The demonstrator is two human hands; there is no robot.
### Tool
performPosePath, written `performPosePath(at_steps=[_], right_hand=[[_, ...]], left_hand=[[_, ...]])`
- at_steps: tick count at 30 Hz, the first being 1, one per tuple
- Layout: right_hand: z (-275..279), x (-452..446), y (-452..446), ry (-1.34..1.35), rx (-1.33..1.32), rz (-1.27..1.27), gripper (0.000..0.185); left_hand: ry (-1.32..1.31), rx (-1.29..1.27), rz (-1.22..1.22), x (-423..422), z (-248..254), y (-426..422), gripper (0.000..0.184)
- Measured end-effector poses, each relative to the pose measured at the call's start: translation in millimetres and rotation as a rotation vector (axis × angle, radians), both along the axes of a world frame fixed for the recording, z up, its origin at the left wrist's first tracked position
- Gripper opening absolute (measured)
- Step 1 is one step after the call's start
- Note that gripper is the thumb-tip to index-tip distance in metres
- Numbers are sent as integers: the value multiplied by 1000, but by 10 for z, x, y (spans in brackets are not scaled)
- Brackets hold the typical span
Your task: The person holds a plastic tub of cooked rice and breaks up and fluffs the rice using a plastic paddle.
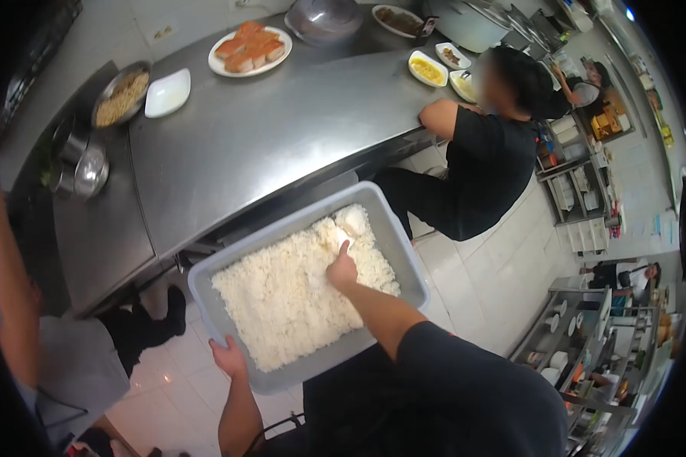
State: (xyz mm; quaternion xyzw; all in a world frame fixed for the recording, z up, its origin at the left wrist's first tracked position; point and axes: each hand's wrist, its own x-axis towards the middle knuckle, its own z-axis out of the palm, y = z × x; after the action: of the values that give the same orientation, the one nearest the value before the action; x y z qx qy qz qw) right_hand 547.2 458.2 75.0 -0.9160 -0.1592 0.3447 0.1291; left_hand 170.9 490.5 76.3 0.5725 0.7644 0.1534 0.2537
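Observation:
A grey plastic tub (200, 283) full of cooked white rice (282, 297) is in front of me, beside the steel counter. My left hand (229, 358) grips the tub's near left corner, fingers wrapped on the rim. Over the rice, toward the far right, is my right hand (343, 270). It is closed around a white rice scoop (345, 238), whose far end sits at the rice and partly blends with it. The palm and most fingers of that hand are hidden from above.
On the steel counter (229, 152) are a plate of orange-topped blocks (250, 52), a white dish (168, 94) and a bowl of noodle-like food (122, 99). A person in black (488, 152) leans at the counter on the right. Another person's arm (11, 305) is at the left.

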Motion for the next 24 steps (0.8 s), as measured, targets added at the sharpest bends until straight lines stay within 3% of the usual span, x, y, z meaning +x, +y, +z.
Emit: performPosePath(at_steps=[1, 3, 5, 9, 15, 19, 21, 23, 24], right_hand=[[-35, 56, -52, -25, 24, 40, 87], [-7, 219, -169, -53, 63, 182, 83], [1, 387, -373, -45, 189, 383, 80], [988, 416, -455, -80, -111, 733, 76], [1437, 585, -750, -125, -163, 889, 74], [1437, 952, -351, -107, -119, 1011, 62], [1379, 1006, 54, -32, -229, 1229, 64], [884, 1058, 397, -112, -215, 1350, 54], [553, 1071, 579, -84, -252, 1301, 48]], left_hand=[[-19, -37, 0, 2, 42, 35, 58], [78, 147, -42, -158, -338, -8, 58], [7, -38, -3, -37, -26, 41, 57], [31, -90, 24, 77, 161, 99, 55], [38, -59, 27, 123, 232, 54, 50], [62, -124, 51, 129, 294, 71, 51], [62, -138, 57, 61, 239, 32, 52], [82, 109, 44, 10, -94, -2, 51], [41, 76, 49, 61, -62, 10, 51]])
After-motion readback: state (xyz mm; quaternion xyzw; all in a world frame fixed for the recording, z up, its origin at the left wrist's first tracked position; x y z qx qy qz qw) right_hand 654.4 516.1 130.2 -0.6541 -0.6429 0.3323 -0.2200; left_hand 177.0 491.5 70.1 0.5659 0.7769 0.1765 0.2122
